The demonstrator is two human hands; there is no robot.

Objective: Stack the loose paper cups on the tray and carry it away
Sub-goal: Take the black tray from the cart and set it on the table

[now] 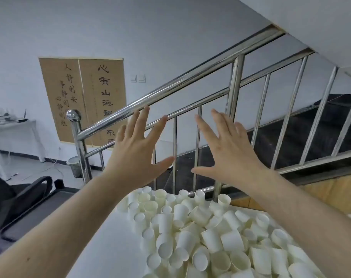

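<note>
We held our left hand and right hand spread and empty at frame centre, above the loose paper cups.

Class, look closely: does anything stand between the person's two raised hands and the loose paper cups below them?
Nothing visible does. The left hand and right hand, fingers spread, hang in open air above the pile of white paper cups; the steel stair railing lies behind them.
</note>
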